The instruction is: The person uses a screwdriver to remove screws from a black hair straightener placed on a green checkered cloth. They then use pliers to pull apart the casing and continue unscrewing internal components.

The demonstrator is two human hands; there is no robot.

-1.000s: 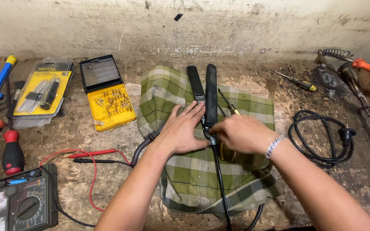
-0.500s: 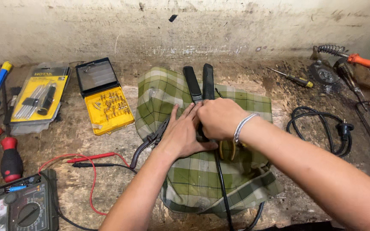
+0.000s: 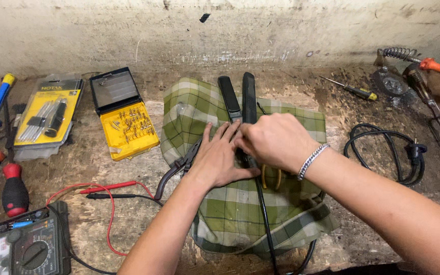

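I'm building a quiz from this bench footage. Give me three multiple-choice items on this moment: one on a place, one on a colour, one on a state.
1. What does the hair straightener lie on?
A. bare wood
B. a checked cloth
C. the multimeter

2. What colour is the open bit case's tray?
A. yellow
B. red
C. white

3. How does the left hand rest?
A. clenched in a fist
B. flat, fingers spread
C. lifted off the bench

Answers:
1. B, its two black arms rest on the green cloth.
2. A, the tray of bits is yellow under a dark lid.
3. B, the palm lies flat on the cloth beside the straightener, while the right hand curls over the straightener's handle.
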